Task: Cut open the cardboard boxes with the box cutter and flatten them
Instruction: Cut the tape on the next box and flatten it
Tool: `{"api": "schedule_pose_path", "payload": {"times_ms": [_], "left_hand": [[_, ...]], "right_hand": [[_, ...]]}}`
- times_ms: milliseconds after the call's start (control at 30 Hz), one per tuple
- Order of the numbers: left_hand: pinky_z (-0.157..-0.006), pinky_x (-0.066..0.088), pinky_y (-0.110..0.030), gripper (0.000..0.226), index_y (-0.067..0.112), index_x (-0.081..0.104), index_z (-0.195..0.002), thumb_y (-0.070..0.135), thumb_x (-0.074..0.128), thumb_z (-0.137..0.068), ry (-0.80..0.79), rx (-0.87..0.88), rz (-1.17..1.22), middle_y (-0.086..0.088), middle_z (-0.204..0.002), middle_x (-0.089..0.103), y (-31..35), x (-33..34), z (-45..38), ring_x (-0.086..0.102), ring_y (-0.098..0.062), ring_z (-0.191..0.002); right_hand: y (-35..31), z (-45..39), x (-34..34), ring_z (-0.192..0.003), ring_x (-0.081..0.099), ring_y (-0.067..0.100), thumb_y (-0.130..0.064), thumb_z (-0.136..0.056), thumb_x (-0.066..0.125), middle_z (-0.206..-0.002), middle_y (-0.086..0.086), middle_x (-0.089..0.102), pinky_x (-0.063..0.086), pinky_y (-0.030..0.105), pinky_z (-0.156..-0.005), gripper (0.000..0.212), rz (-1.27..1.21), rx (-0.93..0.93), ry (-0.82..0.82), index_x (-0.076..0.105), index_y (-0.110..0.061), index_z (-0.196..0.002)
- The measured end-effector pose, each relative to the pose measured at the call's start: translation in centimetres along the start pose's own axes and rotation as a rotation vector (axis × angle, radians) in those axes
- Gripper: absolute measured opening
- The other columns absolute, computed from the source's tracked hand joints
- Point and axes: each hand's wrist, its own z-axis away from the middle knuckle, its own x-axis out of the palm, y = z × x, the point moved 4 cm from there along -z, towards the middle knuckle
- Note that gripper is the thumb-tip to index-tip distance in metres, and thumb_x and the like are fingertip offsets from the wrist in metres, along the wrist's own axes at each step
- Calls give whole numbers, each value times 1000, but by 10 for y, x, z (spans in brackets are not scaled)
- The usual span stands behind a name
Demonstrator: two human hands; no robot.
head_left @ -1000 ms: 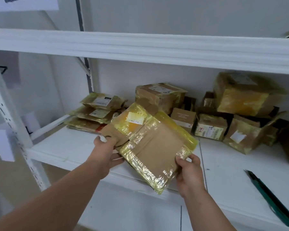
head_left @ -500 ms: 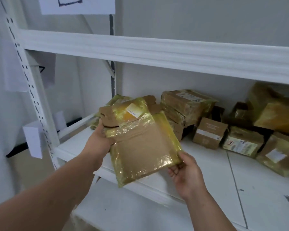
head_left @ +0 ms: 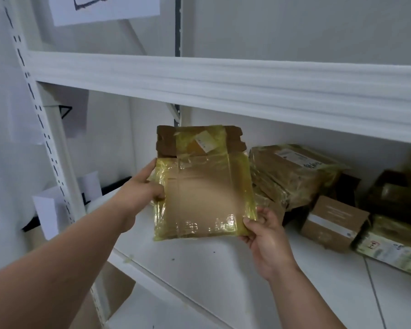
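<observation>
A flattened box (head_left: 204,186) is held above a white shelf (head_left: 223,269) against a white wall, pinched by the left hand (head_left: 140,188) and right hand (head_left: 263,236). Four boxes (head_left: 292,172) are seen behind.

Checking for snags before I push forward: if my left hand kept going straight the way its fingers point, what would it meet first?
Nothing but the flattened box the left hand already grips; beyond it probably the shelf's back wall, though depth is unclear.
</observation>
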Motion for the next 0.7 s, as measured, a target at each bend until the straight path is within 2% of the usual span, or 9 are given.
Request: {"api": "schedule_pose_path", "payload": {"times_ms": [100,233,300,367,433,500,567,633,700], "left_hand": [[-84,56,-44,73,59,49,-124,-5,52,-87,-170,-52,85,-6,-96,72,5,1,-10,67,-27,-92],[-55,55,-30,70,47,46,-126,-12,46,-90,-245,5,92,3,-63,66,11,11,-30,63,-11,-53],[-48,50,-24,75,36,39,-143,-15,49,-89,-206,41,148,2,-69,67,15,13,-45,59,-10,-49],[-50,51,-25,70,26,40,-146,-12,54,-89,-111,74,204,-4,-97,71,18,7,-63,64,-14,-59],[-60,57,-33,52,26,48,-132,-3,59,-91,28,135,180,-5,-112,67,21,-3,-83,67,-17,-73],[-76,58,-44,32,28,53,-114,7,62,-92,118,213,116,0,-112,67,25,-11,-103,66,-21,-86],[-75,56,-39,17,30,58,-101,17,64,-92,105,267,81,7,-107,69,31,-16,-120,65,-18,-89],[-72,50,-30,19,36,62,-97,20,66,-90,39,286,54,14,-113,68,35,-19,-140,63,-12,-90],[-81,55,-35,42,40,62,-110,8,68,-83,-37,292,-15,18,-122,63,38,-22,-157,65,-14,-99]], "right_hand": [[-1,-16,-7,-78,57,25,12,-85,49,-82,7,61,41,36,-66,26,-77,-9,11,53,-14,-85],[-1,-32,-14,-87,48,29,-1,-66,55,-97,11,50,37,37,-65,19,-121,-39,117,50,-17,-72],[-4,-39,-8,-89,49,30,-1,-65,56,-92,11,52,37,38,-69,20,-108,-70,139,50,-18,-74],[-9,-48,4,-90,53,30,8,-78,53,-89,11,55,40,41,-72,25,-72,-121,141,48,-16,-81],[-15,-55,21,-90,57,29,9,-83,54,-90,9,60,44,40,-72,26,-37,-166,131,49,-14,-91],[-19,-63,39,-91,60,26,4,-84,58,-97,6,63,46,38,-71,30,4,-196,126,47,-15,-105],[-19,-74,53,-95,64,22,4,-91,56,-102,0,67,49,38,-72,35,47,-207,155,44,-18,-115],[-19,-86,65,-98,66,21,4,-94,55,-108,-3,67,51,35,-71,35,74,-208,194,47,-26,-112],[-18,-98,77,-101,66,22,2,-95,54,-115,1,64,52,31,-70,34,82,-209,221,50,-29,-107]]}}
